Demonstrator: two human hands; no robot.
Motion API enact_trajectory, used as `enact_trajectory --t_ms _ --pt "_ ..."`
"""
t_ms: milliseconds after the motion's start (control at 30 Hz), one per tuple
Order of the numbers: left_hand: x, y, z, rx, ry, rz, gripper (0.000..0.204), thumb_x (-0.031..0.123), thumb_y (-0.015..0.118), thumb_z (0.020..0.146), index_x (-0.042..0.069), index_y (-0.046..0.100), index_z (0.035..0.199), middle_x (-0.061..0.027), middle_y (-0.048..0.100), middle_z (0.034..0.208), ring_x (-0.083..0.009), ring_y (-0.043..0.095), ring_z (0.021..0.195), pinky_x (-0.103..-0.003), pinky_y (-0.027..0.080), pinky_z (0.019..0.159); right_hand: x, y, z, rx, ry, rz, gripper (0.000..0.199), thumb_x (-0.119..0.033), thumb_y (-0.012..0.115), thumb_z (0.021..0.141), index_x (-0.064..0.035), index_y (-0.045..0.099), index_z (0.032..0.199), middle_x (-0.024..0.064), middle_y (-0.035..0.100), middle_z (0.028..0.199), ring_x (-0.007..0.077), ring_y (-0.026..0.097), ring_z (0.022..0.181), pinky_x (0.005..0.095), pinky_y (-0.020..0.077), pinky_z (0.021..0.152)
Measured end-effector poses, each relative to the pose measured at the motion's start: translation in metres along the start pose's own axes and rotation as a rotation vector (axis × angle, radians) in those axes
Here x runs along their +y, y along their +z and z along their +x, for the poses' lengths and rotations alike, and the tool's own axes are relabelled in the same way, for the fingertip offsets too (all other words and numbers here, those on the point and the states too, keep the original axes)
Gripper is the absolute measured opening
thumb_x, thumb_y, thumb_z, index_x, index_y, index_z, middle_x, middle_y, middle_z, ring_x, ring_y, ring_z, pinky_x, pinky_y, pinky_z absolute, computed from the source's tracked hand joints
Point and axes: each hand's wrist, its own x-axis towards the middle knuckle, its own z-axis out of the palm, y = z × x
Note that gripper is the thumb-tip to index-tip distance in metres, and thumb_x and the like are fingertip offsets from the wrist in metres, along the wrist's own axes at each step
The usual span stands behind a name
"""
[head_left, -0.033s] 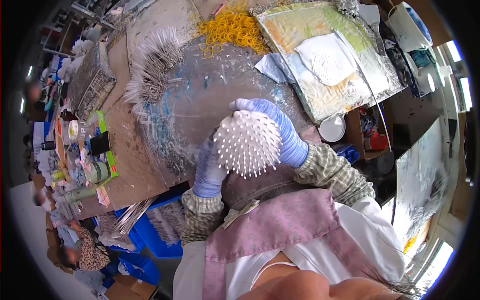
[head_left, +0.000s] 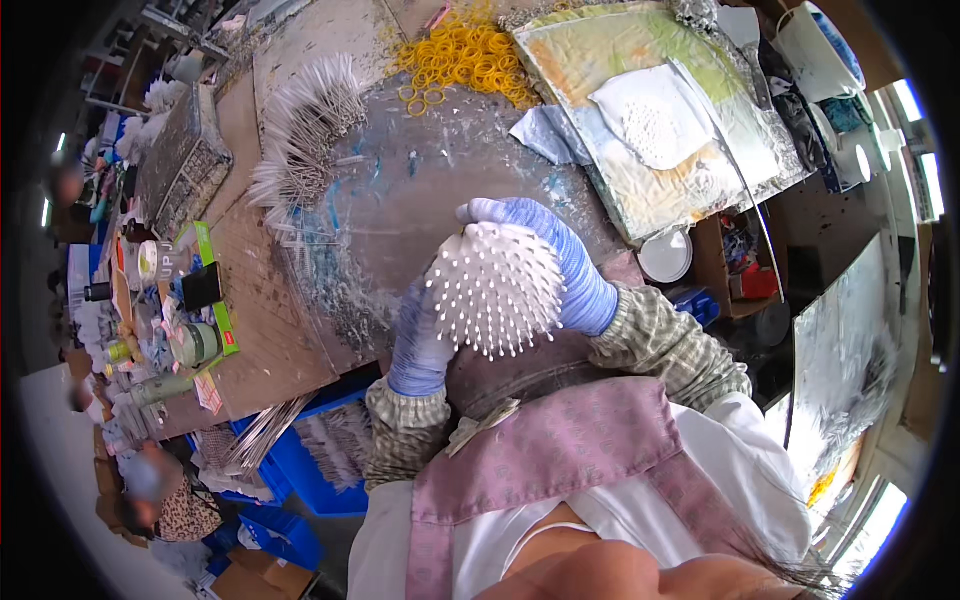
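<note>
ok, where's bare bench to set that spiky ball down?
Best patch: the smeared bench centre, bordered by the white stick pile, yellow rings and the foil sheet. The left edge by the bottles is crowded. Both hands, left and right, hold the spiky ball.

One head-worn fisheye view looks steeply down, close over the worktable [head_left: 400,210] before the wearer's chest.

A round white ball bristling with white spikes [head_left: 497,288] sits between a left hand in a blue-violet glove [head_left: 420,340] and a right hand in a matching blue-violet glove [head_left: 560,260]. Beyond the ball lies a heap of yellow rings [head_left: 465,55]. Below the ball, checked beige-green sleeves [head_left: 660,340] meet a pink apron [head_left: 570,450].
</note>
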Motion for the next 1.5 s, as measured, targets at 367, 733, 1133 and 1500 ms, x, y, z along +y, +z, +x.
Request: enact_trajectory --t_ms 367,733,1133,1500 --pt "0.039 0.037 -0.009 -0.196 -0.158 -1.004 0.052 0.044 0.042 0.105 0.006 0.050 0.139 -0.0150 0.058 0.136 -0.0321 0.058 0.123 -0.049 0.048 0.103 -0.028 -0.018 0.014 -0.245 -0.168 -0.097 0.079 -0.018 0.082 0.081 -0.0021 0.042 0.148 0.0162 0.054 0.142 0.0293 0.053 0.132 0.0399 0.0417 0.110" --pt "0.090 0.008 0.002 0.074 -0.061 -1.244 0.041 0.022 0.058 0.100 0.002 0.053 0.136 -0.0156 0.057 0.138 -0.0281 0.054 0.131 -0.052 0.048 0.109 -0.022 -0.057 -0.015 -0.020 0.400 0.002 0.078 -0.030 0.072 0.093 -0.0052 0.031 0.154 0.0141 0.049 0.147 0.0241 0.043 0.139 0.0401 0.0331 0.115" --pt "0.080 0.003 0.006 0.076 -0.104 -1.339 0.032 0.032 0.067 0.096 0.010 0.065 0.119 -0.0121 0.068 0.120 -0.0287 0.061 0.121 -0.054 0.050 0.104 -0.030 -0.061 -0.019 0.005 0.420 0.143 0.067 -0.028 0.067 0.097 -0.0059 0.037 0.152 0.0146 0.049 0.146 0.0238 0.043 0.138 0.0406 0.0351 0.114" --pt "0.087 0.020 0.005 0.228 0.051 -0.969 0.045 0.030 0.058 0.102 0.010 0.050 0.141 -0.0083 0.058 0.137 -0.0256 0.053 0.130 -0.050 0.044 0.112 -0.024 -0.064 -0.029 0.104 0.337 0.217 0.059 -0.019 0.067 0.097 -0.0032 0.042 0.149 0.0123 0.057 0.136 0.0202 0.049 0.130 0.0370 0.0373 0.112"
